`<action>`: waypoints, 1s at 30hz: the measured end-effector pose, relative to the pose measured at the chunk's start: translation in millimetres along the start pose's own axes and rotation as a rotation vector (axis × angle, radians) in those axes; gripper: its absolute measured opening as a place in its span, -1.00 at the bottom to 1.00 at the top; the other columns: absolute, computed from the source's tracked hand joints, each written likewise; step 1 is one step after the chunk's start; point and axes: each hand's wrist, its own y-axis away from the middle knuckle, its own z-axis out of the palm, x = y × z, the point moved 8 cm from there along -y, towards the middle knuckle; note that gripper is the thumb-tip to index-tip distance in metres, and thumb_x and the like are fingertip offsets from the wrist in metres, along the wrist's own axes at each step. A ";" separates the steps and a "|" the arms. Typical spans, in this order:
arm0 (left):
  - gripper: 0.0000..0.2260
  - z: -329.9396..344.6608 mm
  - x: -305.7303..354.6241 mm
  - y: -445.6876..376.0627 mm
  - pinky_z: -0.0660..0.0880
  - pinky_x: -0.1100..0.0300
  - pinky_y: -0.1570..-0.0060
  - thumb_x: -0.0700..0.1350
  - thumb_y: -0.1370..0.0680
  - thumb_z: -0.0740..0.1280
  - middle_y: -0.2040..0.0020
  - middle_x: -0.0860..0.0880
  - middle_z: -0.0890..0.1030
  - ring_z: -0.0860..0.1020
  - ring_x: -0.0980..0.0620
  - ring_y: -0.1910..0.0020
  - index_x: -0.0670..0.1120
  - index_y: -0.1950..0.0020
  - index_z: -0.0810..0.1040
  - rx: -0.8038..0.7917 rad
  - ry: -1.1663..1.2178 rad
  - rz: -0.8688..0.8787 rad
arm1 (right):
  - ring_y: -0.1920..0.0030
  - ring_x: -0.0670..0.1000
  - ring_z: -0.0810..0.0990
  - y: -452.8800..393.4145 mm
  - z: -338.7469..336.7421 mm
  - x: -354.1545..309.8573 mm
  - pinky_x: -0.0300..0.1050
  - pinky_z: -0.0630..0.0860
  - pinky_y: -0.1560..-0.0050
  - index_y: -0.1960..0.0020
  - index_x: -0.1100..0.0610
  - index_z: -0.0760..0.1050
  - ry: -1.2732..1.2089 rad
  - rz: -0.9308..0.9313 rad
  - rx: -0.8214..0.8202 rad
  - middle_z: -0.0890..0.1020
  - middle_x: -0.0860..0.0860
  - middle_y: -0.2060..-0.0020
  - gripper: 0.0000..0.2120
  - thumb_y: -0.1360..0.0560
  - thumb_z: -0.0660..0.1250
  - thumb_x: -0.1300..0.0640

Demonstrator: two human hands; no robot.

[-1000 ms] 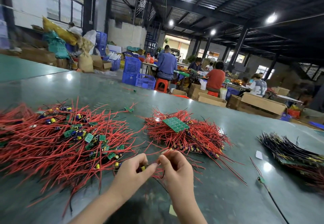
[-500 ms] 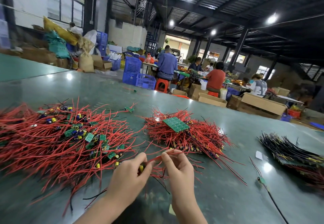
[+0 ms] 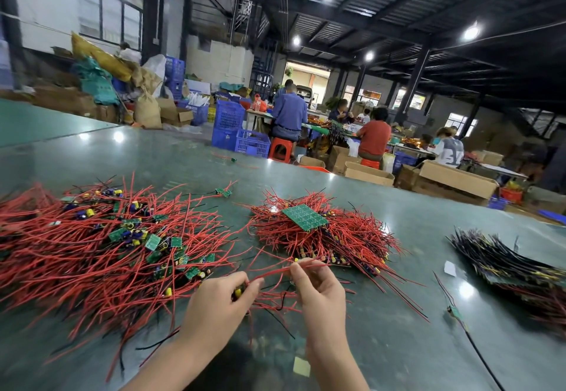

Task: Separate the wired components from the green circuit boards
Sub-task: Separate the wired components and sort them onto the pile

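step in hand: looks like the person is mid-pull on one wired component, a red wire [image 3: 275, 271] stretched between both hands just above the worktop [image 3: 382, 344]

left hand: the left hand [image 3: 219, 301] has its fingers curled round the component end, a small yellow-capped part [image 3: 237, 292] peeking out between finger and thumb. Whether a bit of green board is in there too can't be told, the fingers cover it

right hand: the right hand [image 3: 318, 291] pinches the same red wire between thumb and fingertips, with the free end poking out to the right

where the stuff is: unsorted pile of red wires and small green circuit boards [image 3: 116, 246] sits to the left of the hands, a second red-wire heap [image 3: 330, 237] with a bigger green circuit board [image 3: 304, 216] lying on top sits just beyond them, and a bundle of black wires [image 3: 505, 265] is well off to the right

how to do it well, imo: keep the pinch close to the joint, not out along the wire, so the pull goes into the solder point instead of stretching the insulation. Short straight tug or a little wiggle beats a long yank

what could go wrong: loose wires from the heap lie right under the hands, so a neighbour could easily get dragged along

after that: probably drop the freed piece onto the matching pile
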 end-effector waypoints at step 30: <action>-0.60 7.0 -16.4 -8.1 0.33 0.16 0.28 0.15 -0.48 0.31 0.50 -0.04 0.42 0.38 0.09 0.45 -0.05 0.47 0.45 -0.085 0.342 -0.100 | 0.51 -0.22 0.46 -17.6 -39.6 5.8 -0.41 0.35 0.50 0.18 0.15 0.64 -0.147 0.195 0.166 0.67 -0.02 0.38 -0.93 -0.46 0.38 0.23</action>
